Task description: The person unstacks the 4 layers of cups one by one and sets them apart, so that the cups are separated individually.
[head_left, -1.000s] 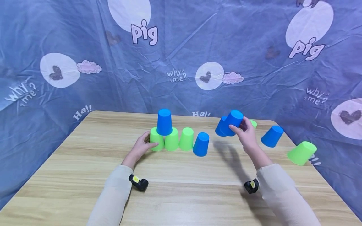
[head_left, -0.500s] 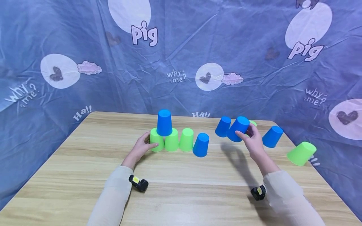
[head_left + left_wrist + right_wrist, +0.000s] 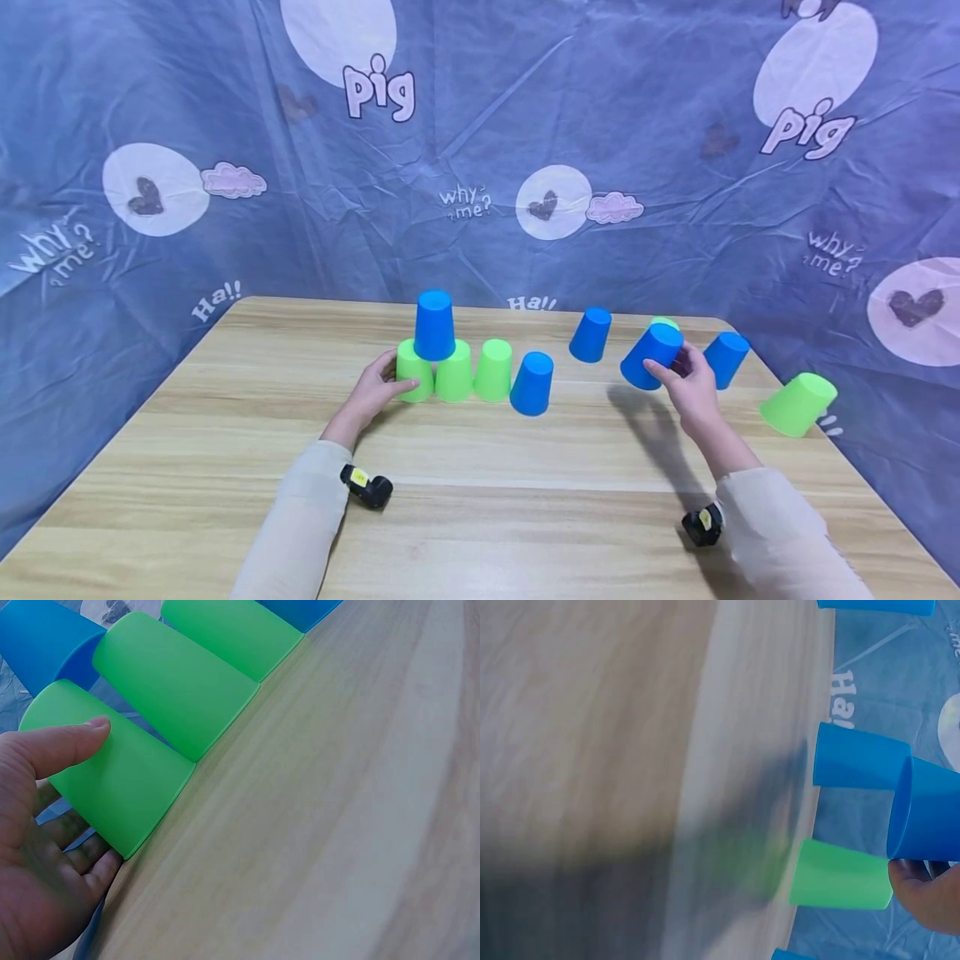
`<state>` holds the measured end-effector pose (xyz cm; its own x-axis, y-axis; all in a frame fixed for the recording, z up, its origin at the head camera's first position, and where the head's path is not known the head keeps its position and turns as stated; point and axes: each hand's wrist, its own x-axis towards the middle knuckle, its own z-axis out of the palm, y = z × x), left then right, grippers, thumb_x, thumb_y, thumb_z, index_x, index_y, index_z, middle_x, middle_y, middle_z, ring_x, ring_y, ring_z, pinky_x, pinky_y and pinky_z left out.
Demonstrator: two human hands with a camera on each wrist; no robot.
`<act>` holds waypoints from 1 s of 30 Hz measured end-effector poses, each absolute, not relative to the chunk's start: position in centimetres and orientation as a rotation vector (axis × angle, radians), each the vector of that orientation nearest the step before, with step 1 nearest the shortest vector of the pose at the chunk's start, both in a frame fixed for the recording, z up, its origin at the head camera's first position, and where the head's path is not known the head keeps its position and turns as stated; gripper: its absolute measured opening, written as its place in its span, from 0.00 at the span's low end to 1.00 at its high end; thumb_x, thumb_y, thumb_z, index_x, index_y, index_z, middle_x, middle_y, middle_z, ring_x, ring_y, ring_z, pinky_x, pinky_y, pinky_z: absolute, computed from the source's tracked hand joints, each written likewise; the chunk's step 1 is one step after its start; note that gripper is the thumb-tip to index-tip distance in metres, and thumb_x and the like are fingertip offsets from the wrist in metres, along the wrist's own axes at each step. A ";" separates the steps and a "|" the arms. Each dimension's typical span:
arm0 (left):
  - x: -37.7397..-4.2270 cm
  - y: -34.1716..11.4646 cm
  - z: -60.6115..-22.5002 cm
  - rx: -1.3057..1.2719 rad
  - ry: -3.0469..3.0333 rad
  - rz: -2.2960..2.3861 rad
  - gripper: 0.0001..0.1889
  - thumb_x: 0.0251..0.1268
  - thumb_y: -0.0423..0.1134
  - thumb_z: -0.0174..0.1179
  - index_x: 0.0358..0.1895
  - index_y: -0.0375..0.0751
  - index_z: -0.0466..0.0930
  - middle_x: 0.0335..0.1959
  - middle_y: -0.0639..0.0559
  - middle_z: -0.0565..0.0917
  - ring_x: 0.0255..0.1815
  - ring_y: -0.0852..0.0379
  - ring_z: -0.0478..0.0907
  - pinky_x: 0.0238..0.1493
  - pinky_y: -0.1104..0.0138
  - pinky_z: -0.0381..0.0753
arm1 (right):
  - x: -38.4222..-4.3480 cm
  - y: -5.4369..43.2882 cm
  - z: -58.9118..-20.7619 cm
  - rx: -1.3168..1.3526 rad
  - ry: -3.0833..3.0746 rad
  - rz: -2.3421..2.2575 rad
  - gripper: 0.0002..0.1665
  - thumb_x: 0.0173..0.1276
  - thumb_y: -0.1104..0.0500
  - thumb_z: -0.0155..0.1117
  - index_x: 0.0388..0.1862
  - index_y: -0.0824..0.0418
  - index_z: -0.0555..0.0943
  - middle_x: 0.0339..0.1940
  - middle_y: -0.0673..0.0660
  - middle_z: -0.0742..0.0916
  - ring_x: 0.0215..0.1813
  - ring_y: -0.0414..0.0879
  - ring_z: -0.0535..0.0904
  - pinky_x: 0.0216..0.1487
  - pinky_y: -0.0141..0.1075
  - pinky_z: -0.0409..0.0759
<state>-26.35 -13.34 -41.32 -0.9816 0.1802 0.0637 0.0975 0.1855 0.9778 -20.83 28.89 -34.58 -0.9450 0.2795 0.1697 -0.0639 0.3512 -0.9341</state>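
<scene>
- Leftmost green cup [image 3: 422,372] is standing mouth-down on the table [image 3: 480,533]; we are holding it in a loosely curled left hand [image 3: 369,393], thumb across its front, so a nudge could topple the upper blue cup [image 3: 435,325].
- That one is straddling the leftmost and the second green cup [image 3: 453,377]; any widening gap could drop it.
- Third green cup [image 3: 492,371] and near blue cup [image 3: 532,385] are standing side by side; bumping either could jostle the row.
- Farther right, we are gripping the held blue cup [image 3: 648,354] in our curled right hand [image 3: 696,390], apparently off the table; a low sweep could strike the rear green cup [image 3: 664,320] or right blue cup [image 3: 730,357].
</scene>
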 end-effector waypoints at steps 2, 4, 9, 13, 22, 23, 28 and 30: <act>-26.3 -13.4 -41.3 0.281 2.373 1.943 0.33 0.50 0.34 0.61 0.61 0.38 0.57 0.59 0.41 0.62 0.59 0.46 0.58 0.59 0.56 0.56 | -21.3 30.1 -35.6 -0.217 -2.315 1.623 0.43 0.57 0.49 0.59 0.64 0.65 0.52 0.60 0.68 0.63 0.60 0.60 0.57 0.58 0.50 0.59; -26.2 -13.4 -41.2 0.284 2.376 1.946 0.33 0.50 0.34 0.61 0.61 0.38 0.57 0.59 0.40 0.63 0.59 0.45 0.58 0.59 0.56 0.56 | -22.2 31.7 -37.1 -0.235 -2.309 1.620 0.46 0.53 0.45 0.61 0.64 0.62 0.53 0.60 0.67 0.63 0.60 0.58 0.58 0.58 0.49 0.59; -26.3 -13.3 -41.3 0.282 2.371 1.950 0.33 0.50 0.34 0.61 0.61 0.38 0.57 0.59 0.41 0.63 0.59 0.46 0.58 0.59 0.56 0.55 | -23.9 35.5 -40.4 -0.248 -2.264 1.623 0.48 0.49 0.42 0.64 0.63 0.59 0.55 0.59 0.67 0.64 0.60 0.58 0.59 0.57 0.50 0.60; -26.2 -13.4 -41.0 0.265 2.358 1.944 0.34 0.50 0.34 0.61 0.61 0.38 0.57 0.60 0.41 0.62 0.59 0.46 0.58 0.60 0.57 0.54 | -23.6 36.5 -40.6 -0.267 -2.259 1.604 0.47 0.52 0.45 0.62 0.64 0.61 0.52 0.59 0.70 0.62 0.60 0.60 0.58 0.57 0.52 0.58; -25.2 -13.1 -39.4 0.282 2.352 1.953 0.32 0.51 0.30 0.59 0.61 0.33 0.56 0.60 0.37 0.60 0.60 0.43 0.56 0.60 0.54 0.53 | -21.4 36.0 -38.4 -0.351 -2.309 1.561 0.44 0.57 0.49 0.59 0.65 0.65 0.49 0.61 0.71 0.60 0.61 0.58 0.56 0.60 0.45 0.58; -25.3 -13.2 -39.6 0.283 2.348 1.956 0.32 0.51 0.31 0.59 0.61 0.34 0.56 0.60 0.37 0.61 0.60 0.43 0.56 0.60 0.55 0.53 | -21.1 35.9 -38.0 -0.361 -2.305 1.569 0.43 0.58 0.51 0.58 0.64 0.66 0.49 0.61 0.71 0.60 0.61 0.59 0.56 0.60 0.45 0.57; -26.2 -13.3 -40.8 0.297 2.374 1.942 0.33 0.50 0.34 0.61 0.61 0.37 0.58 0.59 0.40 0.62 0.59 0.46 0.58 0.59 0.56 0.55 | -20.4 36.0 -37.2 -0.417 -2.296 1.579 0.42 0.61 0.54 0.55 0.64 0.70 0.45 0.61 0.72 0.58 0.61 0.61 0.54 0.61 0.47 0.54; -26.3 -13.3 -41.0 0.282 2.376 1.948 0.33 0.49 0.34 0.61 0.61 0.38 0.58 0.59 0.41 0.63 0.59 0.47 0.58 0.60 0.57 0.55 | -20.5 36.7 -37.7 -0.436 -2.314 1.565 0.43 0.60 0.53 0.55 0.64 0.70 0.45 0.61 0.72 0.58 0.61 0.61 0.54 0.60 0.48 0.54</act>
<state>-26.27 -13.25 -40.97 -0.9818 0.1758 0.0725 0.1055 0.1866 0.9768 -20.53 36.69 -37.66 -0.9046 0.4173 0.0869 0.0746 0.3557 -0.9316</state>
